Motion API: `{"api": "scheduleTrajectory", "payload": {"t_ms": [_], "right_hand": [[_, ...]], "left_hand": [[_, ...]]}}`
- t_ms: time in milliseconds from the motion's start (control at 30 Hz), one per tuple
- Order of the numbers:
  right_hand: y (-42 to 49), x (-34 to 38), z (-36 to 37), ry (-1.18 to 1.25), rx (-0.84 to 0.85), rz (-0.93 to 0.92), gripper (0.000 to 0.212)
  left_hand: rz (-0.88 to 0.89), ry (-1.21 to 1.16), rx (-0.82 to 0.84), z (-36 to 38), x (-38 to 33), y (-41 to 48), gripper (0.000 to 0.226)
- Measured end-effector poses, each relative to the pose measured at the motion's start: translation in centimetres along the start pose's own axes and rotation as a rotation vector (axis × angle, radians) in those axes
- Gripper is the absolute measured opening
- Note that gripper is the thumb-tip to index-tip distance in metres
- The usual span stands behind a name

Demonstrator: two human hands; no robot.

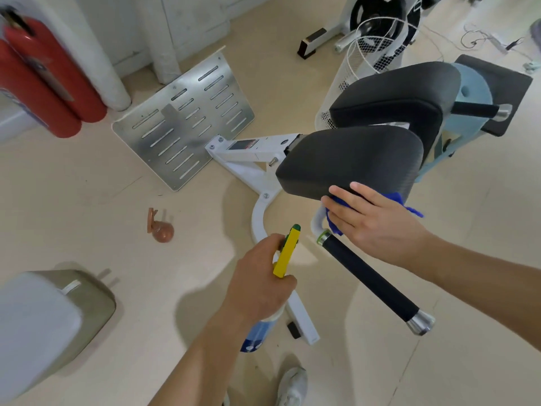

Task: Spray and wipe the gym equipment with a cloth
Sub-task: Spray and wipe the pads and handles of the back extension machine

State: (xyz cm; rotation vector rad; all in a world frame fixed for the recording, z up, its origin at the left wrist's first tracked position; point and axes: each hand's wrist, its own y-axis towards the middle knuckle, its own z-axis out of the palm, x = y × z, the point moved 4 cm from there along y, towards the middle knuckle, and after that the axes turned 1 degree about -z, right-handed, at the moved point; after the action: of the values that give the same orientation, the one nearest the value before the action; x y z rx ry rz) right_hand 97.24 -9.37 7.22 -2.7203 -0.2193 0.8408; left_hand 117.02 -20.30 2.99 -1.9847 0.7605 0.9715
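Head view, reading from the upper left: two red extinguishers (44,77) stand by the wall, and a slotted metal footplate (187,124) leans at the end of the machine's white frame. At lower centre the left hand (257,276) has its fingers curled round the neck of the bottle (288,253), yellow trigger head pointing up the frame toward the pad (351,159). The bottle looks light and rigid, best held at the neck as it is here, with a finger free for the trigger. Right of centre, the right hand (377,221) lies with fingers nearly straight and spread, pressing the blue cloth (333,222) against the pad's near edge. The cloth is soft and limp, so a flat palm should keep it bunched. The pad seems firm, textured and likely slick once wet. Below the hand a black grip (371,279) slants toward the lower right.
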Motion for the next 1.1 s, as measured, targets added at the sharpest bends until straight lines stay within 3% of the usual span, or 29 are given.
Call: {"api": "scheduleTrajectory", "payload": {"t_ms": [167, 300, 533, 700, 867, 967, 1100], "right_hand": [[8.7, 0.8, -1.5, -0.062, 0.167, 0.061, 0.054], [15.3, 0.4, -1.3, 0.079, 0.174, 0.092, 0.048], [9.3, 0.5, -2.5, 0.218, 0.230, 0.197, 0.054], [1.5, -2.7, -5.5, 0.417, -0.081, 0.518, 0.055], [-0.6, -5.5, -6.7, 0.482, -0.190, 0.672, 0.055], [0.9, -5.7, -5.2, 0.509, -0.054, 0.626, 0.065], [5.3, -3.4, -4.2, 0.424, 0.191, 0.373, 0.073]], "left_hand": [[-0.025, -0.004, -0.003, -0.6, 1.5, 0.7, 0.042], [-0.042, 0.023, -0.040, -1.8, 2.2, 1.9, 0.041], [-0.021, 0.098, -0.006, -2.6, 2.0, 4.0, 0.040], [0.017, 0.135, 0.040, -2.1, 0.6, 4.7, 0.039], [-0.010, 0.133, 0.081, -2.0, -0.3, 5.5, 0.022], [0.002, 0.180, 0.146, -1.7, -0.5, 5.9, 0.017], [0.009, 0.165, 0.156, -2.5, 1.0, 6.2, 0.028]]}}
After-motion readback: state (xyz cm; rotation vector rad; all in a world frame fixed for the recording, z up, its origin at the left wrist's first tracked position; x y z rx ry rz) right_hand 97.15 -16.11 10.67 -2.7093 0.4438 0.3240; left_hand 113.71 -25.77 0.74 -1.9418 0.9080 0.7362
